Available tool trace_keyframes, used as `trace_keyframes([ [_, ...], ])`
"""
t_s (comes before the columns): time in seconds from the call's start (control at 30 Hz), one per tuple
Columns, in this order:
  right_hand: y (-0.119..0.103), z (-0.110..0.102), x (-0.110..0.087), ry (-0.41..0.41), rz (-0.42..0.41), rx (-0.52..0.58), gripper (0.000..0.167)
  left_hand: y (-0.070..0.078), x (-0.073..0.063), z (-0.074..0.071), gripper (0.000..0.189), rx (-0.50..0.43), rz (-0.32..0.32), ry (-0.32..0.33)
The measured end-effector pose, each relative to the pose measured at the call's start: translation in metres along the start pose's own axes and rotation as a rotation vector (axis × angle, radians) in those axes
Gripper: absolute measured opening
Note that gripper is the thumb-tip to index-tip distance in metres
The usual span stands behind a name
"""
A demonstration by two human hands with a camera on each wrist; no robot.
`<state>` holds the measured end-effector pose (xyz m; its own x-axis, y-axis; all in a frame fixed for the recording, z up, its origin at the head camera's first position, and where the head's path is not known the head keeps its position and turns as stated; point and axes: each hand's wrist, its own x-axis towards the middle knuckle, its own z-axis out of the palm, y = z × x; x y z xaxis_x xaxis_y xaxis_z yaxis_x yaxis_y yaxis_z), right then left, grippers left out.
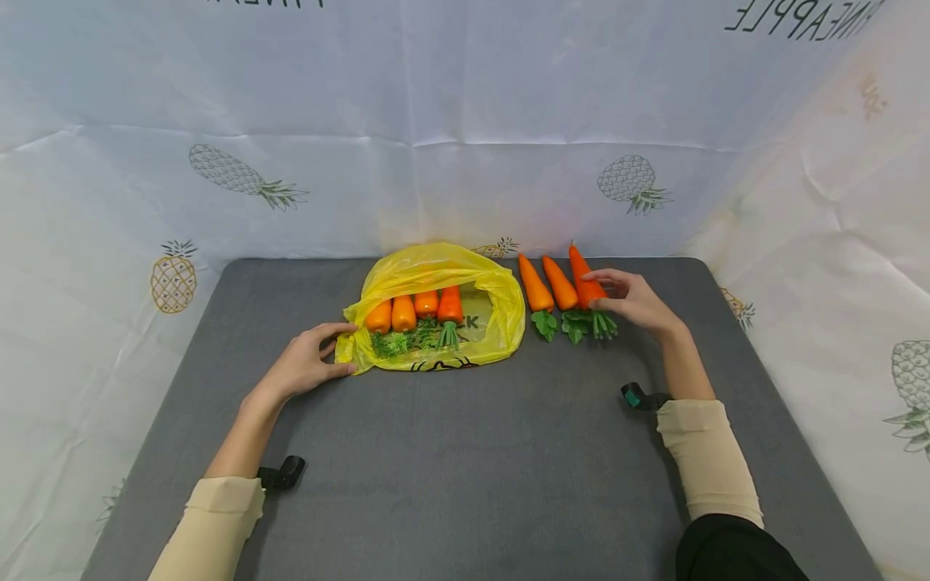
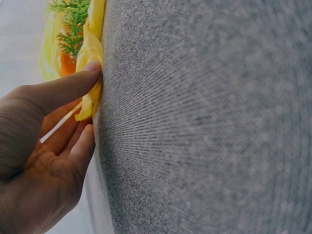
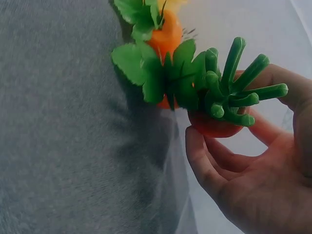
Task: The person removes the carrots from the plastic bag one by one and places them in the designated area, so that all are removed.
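My left hand [image 1: 305, 359] holds the left edge of a yellow plastic bag [image 1: 501, 335], its thumb [image 2: 90, 68] on the film. The bag lies on its side with its mouth toward me. Inside it show several orange carrots [image 1: 404, 313] with green tops [image 1: 392, 344]. At the right, my right hand [image 1: 632, 303] grips a carrot [image 1: 584, 270] near its top, between thumb and fingers. This carrot has short, thick green stems [image 3: 236, 92]. Just left of it lie two more carrots [image 1: 535, 284] with leafy tops [image 3: 141, 68].
Under everything is a grey table [image 1: 450, 468]. Behind its far edge hangs a white cloth [image 1: 465, 194] printed with pineapples. Black wrist cameras [image 1: 285, 472] sit at both wrists.
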<state>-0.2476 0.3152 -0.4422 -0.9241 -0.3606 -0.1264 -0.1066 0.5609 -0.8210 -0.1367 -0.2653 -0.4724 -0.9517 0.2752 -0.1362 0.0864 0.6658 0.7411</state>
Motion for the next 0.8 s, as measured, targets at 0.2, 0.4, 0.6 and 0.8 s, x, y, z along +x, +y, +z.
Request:
trace_keyframes([
  [0.2,0.010,0.000,0.003,-0.006,0.019,0.019,0.049,0.000,0.000,0.000,0.069,0.000,0.000,0.000],
  [0.4,0.015,0.001,0.005,-0.016,0.001,0.028,0.049,0.000,0.000,0.000,0.069,0.001,0.004,0.000],
  [0.6,0.017,0.001,0.005,-0.030,-0.003,0.050,0.051,0.000,0.000,0.000,0.069,0.010,0.006,0.003],
  [0.8,0.020,0.003,0.006,-0.033,-0.003,0.042,0.051,0.000,0.000,0.001,0.069,0.012,0.001,0.006],
])
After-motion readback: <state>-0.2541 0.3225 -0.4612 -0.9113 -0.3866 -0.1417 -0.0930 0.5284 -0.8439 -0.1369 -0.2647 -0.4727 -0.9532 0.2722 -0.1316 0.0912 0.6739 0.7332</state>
